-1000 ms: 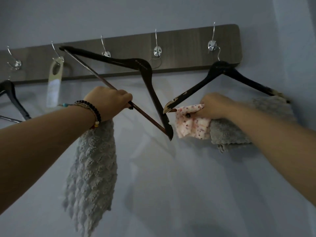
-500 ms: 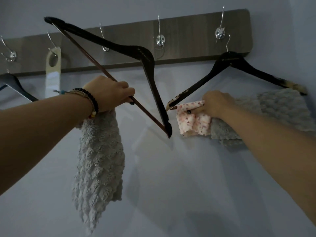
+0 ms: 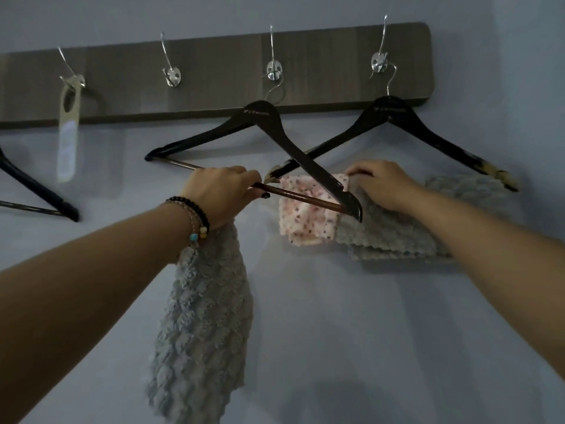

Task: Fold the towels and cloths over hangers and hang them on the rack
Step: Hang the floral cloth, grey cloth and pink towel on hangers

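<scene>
The lower bar of a black wooden hanger [image 3: 260, 123], hooked on the wall rack [image 3: 214, 75], is gripped by the left hand [image 3: 220, 194], along with a hanging grey towel [image 3: 204, 316]. The grey towel on the right hanger [image 3: 394, 114] is touched by the right hand [image 3: 382, 185], fingers loosely spread, beside a pink dotted cloth [image 3: 305, 215]. Gold lettering on both hangers is too blurred to be read.

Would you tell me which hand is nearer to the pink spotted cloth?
Right. The right hand rests at the top right corner of the pink spotted cloth. The left hand grips a hanger bar just left of the cloth, apart from it.
</scene>
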`<action>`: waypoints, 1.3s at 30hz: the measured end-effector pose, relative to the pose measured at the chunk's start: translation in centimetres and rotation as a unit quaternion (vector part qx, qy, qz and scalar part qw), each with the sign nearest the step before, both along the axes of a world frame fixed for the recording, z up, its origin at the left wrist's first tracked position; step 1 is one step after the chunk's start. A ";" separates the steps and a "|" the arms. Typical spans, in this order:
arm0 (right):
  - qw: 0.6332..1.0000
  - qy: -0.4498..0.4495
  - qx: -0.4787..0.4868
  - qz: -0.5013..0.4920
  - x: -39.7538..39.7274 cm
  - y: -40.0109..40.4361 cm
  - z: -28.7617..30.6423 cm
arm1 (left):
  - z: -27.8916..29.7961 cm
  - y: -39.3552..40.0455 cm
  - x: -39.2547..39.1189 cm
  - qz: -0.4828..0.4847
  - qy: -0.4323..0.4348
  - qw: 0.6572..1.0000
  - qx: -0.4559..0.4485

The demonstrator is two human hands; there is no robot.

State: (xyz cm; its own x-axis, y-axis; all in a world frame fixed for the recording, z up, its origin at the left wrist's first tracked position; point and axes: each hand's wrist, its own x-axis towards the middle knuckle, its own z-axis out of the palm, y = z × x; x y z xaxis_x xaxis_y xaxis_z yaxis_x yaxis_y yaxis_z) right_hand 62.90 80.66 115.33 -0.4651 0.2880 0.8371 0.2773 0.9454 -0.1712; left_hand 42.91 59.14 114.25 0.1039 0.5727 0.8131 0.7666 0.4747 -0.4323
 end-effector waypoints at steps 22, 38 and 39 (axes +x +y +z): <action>0.993 -0.020 0.100 -0.055 5.7 2.4 -1.1 | -1.7 6.1 3.0 -0.064 -0.150 0.981 0.106; 0.966 0.053 -0.204 0.148 7.3 -13.5 -26.0 | -20.1 -4.8 10.7 -0.162 -0.241 0.942 0.171; 0.948 0.032 -0.268 0.168 7.1 -15.4 -27.6 | -21.2 -5.6 11.2 -0.169 -0.250 0.938 0.172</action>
